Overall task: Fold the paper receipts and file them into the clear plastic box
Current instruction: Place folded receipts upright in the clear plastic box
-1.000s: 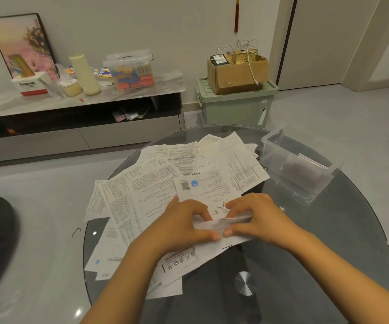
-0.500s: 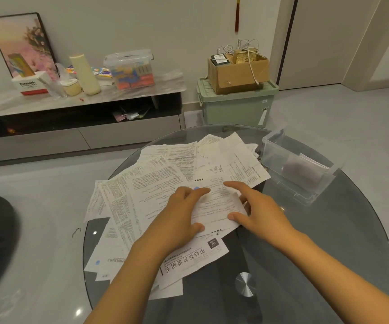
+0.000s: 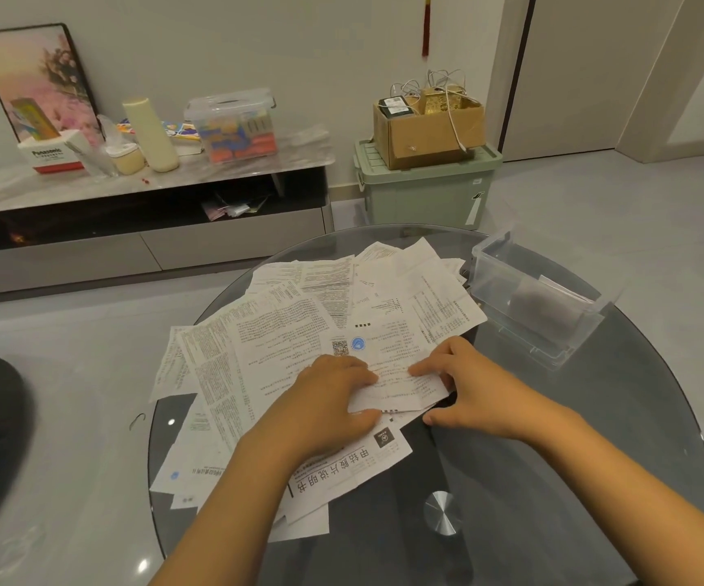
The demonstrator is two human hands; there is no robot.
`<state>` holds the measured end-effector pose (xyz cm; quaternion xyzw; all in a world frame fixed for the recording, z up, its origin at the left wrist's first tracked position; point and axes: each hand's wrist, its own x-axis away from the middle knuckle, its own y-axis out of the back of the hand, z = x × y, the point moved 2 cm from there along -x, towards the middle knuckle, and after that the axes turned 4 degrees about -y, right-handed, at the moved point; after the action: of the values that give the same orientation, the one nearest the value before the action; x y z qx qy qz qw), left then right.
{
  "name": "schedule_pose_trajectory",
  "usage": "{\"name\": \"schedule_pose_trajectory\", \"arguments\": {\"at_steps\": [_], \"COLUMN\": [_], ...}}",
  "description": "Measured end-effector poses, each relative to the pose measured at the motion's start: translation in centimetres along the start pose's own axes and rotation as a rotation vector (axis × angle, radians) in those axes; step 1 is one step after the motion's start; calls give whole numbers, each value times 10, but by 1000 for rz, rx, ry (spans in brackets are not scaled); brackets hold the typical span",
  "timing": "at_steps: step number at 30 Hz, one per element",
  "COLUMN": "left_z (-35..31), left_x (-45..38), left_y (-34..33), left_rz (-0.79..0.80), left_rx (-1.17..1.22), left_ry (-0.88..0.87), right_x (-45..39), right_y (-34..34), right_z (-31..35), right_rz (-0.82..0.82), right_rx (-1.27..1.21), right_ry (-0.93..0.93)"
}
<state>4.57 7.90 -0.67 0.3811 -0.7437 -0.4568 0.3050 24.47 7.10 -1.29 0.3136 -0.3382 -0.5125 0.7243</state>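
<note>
Both hands work one receipt [image 3: 396,389] atop the paper pile [image 3: 299,332] in the middle of the round glass worktop [image 3: 595,458]. The left hand [image 3: 324,410] pinches its left edge between thumb and curled fingers, while the right hand [image 3: 475,384] pinches the right edge, forefinger stretched flat across it. The clear plastic box [image 3: 536,302] sits near the worktop's far right edge, apart from both hands.

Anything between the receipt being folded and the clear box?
Nothing visible. The receipt lies under both hands; the clear plastic box sits open-topped to its right, with only bare glass table between.
</note>
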Motion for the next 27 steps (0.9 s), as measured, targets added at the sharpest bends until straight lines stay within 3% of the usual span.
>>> {"name": "schedule_pose_trajectory", "arguments": {"at_steps": [10, 17, 27], "left_z": [-6, 0, 8], "left_x": [7, -4, -17], "left_y": [16, 11, 1], "left_rz": [-156, -285, -228], "left_rx": [291, 194, 127], "left_ry": [81, 137, 204], "right_x": [-5, -9, -12], "right_y": [7, -8, -5], "right_z": [-2, -4, -5], "right_rz": [-262, -289, -209], "right_rx": [53, -55, 120], "right_ry": [131, -55, -104]}}
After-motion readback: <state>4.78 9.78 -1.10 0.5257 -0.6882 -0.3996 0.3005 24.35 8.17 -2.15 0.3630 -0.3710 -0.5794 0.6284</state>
